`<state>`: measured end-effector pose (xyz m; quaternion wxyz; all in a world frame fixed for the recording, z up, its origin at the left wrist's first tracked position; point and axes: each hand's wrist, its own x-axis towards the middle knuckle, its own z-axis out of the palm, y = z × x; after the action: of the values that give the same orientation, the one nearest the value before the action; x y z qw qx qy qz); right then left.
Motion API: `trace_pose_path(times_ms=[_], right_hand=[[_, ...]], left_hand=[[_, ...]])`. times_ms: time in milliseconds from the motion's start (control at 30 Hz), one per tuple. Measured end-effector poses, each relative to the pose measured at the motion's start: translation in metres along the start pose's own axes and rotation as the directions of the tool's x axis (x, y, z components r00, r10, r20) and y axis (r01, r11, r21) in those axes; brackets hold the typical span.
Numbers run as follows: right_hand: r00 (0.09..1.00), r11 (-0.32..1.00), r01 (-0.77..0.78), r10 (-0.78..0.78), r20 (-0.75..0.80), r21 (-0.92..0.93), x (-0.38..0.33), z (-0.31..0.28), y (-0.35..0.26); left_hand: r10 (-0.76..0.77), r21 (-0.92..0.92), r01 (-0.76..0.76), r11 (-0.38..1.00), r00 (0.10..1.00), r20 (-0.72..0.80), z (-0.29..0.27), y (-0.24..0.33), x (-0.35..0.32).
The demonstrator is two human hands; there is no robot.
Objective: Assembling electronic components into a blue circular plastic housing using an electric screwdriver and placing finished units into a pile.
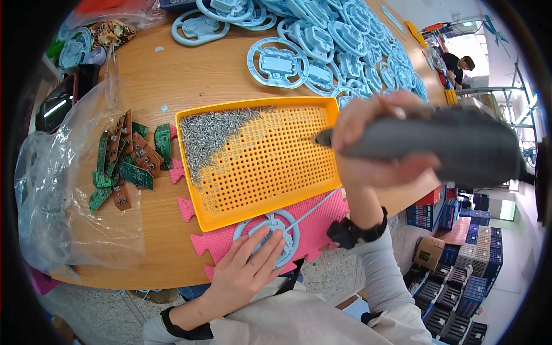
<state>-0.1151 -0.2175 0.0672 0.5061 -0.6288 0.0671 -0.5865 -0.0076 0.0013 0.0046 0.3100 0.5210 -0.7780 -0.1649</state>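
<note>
A light-blue plastic toy steering wheel (294,237) lies on a pink foam mat (319,221) at the table's front edge. Across it my left hand (247,267) rests with fingers stretched out, covering part of the wheel's middle. A thin light-blue strand (313,209) runs from the wheel up to the right. My right hand (368,129), blurred by motion, is closed round a dark grey electric screwdriver (437,144). Its tip points left over the right side of a yellow perforated tray (259,221). Loose silver screws (210,135) heap in the tray's far left corner.
Many light-blue wheel parts (279,63) pile up at the far side. Green and brown circuit boards (135,155) lie left of the tray, beside a clear plastic bag (52,195). Stacked crates (477,247) stand on the right; another person (458,66) is in the far background.
</note>
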Motion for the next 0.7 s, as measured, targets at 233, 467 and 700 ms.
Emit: trace_pose_path(times_ms=[233, 467, 700], right_hand=[[0.993, 0.918, -0.104, 0.072, -0.098, -0.382, 0.018, -0.012, 0.030], [0.994, 0.915, -0.109, 0.090, -0.067, -0.388, 0.014, -0.017, 0.037], [0.994, 0.917, -0.056, 0.015, -0.106, -0.396, 0.010, -0.007, 0.041]], left_hand=[[0.016, -0.018, -0.017, 1.000, 1.000, -0.018, 0.000, 0.000, 0.002], [0.012, -0.013, -0.012, 1.000, 1.000, -0.017, 0.000, 0.001, 0.003], [0.010, -0.001, -0.010, 1.000, 0.999, -0.039, 0.001, 0.001, 0.001]])
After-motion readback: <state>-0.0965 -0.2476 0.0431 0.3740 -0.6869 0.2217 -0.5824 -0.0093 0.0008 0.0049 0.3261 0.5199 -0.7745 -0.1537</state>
